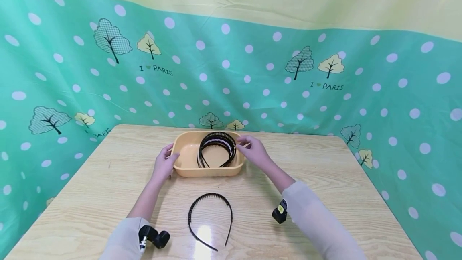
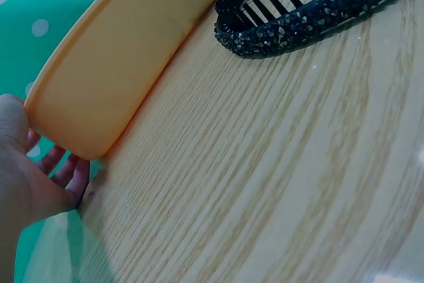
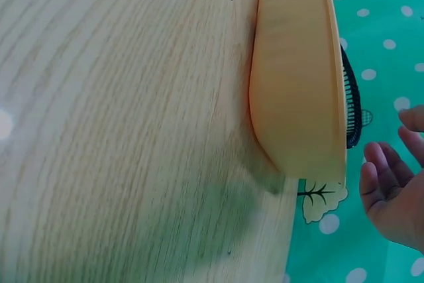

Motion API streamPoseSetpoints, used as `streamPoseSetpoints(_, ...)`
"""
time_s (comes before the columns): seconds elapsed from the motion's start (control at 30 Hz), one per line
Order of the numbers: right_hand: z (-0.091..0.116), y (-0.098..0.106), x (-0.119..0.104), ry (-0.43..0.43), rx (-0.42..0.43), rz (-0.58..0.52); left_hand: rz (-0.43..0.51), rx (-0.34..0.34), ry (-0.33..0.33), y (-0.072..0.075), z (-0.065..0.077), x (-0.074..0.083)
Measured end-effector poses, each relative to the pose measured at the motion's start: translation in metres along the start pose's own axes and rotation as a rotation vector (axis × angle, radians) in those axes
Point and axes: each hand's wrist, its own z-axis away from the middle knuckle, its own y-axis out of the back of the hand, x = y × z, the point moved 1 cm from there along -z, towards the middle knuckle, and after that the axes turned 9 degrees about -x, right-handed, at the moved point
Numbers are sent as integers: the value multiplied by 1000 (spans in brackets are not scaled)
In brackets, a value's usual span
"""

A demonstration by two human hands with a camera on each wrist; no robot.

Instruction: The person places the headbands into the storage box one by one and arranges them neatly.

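A peach plastic basin [image 1: 187,173] stands toward the back of the table. Several headbands [image 1: 216,135], mostly black with one pale band among them, are bunched in its right half. My left hand [image 1: 165,164] grips the basin's left end, thumb at the rim and fingers curled below it, as the left wrist view [image 2: 40,177] shows. Over the basin's right end hovers my right hand [image 1: 254,151], beside the headbands. In the right wrist view its fingers [image 3: 384,170] are loosely bent, with a gap between them and the toothed headband [image 3: 352,101].
One black toothed headband [image 1: 190,212] with a glittery, stone-studded outer face lies on the wood-grain table [image 1: 306,163], between my forearms and in front of the basin. A green dotted cloth [image 1: 252,67] hangs behind the table and along its sides.
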Motion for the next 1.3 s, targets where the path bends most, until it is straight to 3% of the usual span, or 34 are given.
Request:
streamPoseSetpoints(0.37, 10, -5, -2, -17, -61, 11, 9, 2, 3, 0, 0, 0)
streamPoseSetpoints(0.83, 20, -12, -2, 40, -125, 12, 2, 9, 2, -1, 0, 0)
streamPoseSetpoints(1.3, 31, -18, -3, 45, -230, 28, -10, 2, 6, -1, -1, -1)
